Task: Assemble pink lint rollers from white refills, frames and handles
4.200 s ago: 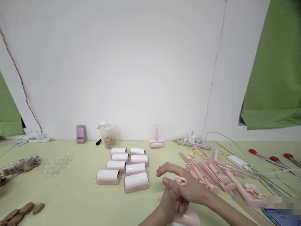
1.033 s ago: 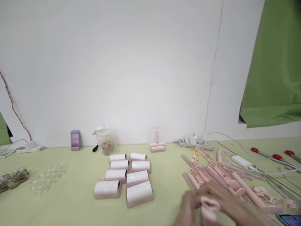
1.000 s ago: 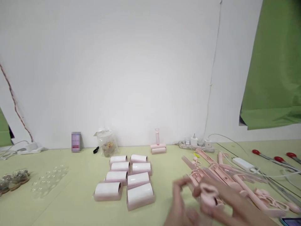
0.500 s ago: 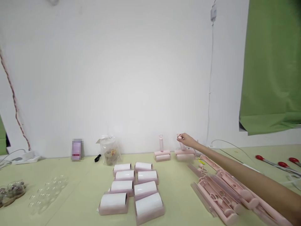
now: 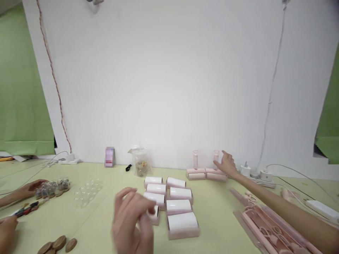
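Note:
My right hand (image 5: 227,164) has its thumb and index finger spread, just beside the upright handle of a pink lint roller (image 5: 216,174) standing against the wall. A second pink lint roller (image 5: 196,174) stands to its left, handle up. In the foreground my left hand (image 5: 134,220) is raised over the table, slightly blurred, fingers loosely curled, thumb apart, nothing visible in it. It hides part of the near white roll at the left. White sticky-paper rolls in pink holders (image 5: 182,222) lie in two columns beyond and to the right of it. Pink roller handles and frames (image 5: 275,225) lie beneath my right arm.
At the left, another person's hands (image 5: 33,187) are near clear plastic balls with dark contents (image 5: 53,187). Clear empty bubbles (image 5: 87,192) and brown wooden discs (image 5: 59,242) lie nearby. A bagged tape roll (image 5: 142,165), a phone (image 5: 109,157) and cables with a charger (image 5: 245,170) are along the wall.
The view has swung left. My right hand has let go of the right lint roller's handle, and that roller now stands close beside the other. My left hand has come into view.

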`<state>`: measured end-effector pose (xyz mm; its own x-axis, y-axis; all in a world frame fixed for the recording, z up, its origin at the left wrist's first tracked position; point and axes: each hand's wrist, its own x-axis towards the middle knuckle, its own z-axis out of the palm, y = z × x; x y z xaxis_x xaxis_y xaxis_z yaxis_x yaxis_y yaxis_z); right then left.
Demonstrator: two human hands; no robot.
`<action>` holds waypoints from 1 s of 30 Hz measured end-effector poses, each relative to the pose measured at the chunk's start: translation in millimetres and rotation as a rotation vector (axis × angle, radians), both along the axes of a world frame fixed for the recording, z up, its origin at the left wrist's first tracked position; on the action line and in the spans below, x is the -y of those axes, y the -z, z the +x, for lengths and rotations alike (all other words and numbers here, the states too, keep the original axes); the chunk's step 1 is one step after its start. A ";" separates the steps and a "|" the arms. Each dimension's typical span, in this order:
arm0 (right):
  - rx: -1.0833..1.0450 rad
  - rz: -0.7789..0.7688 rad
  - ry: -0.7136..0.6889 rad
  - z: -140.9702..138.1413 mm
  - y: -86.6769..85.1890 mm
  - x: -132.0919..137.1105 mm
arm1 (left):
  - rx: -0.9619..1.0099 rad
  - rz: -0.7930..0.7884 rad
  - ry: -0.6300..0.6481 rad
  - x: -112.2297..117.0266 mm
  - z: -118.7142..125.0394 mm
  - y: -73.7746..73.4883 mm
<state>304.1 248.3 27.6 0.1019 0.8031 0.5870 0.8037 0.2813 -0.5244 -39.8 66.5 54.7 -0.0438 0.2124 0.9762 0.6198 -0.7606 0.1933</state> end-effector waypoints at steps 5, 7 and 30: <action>0.290 0.063 -0.384 -81.7 40.5 83.0 | -0.253 -0.475 0.094 -35.0 13.6 62.6; 0.394 0.055 -0.453 -112.1 62.5 114.0 | -0.315 -0.632 0.140 -40.9 20.9 92.9; -0.069 -0.204 -0.362 -110.4 100.6 194.9 | 0.017 -1.181 0.656 -33.4 60.1 151.1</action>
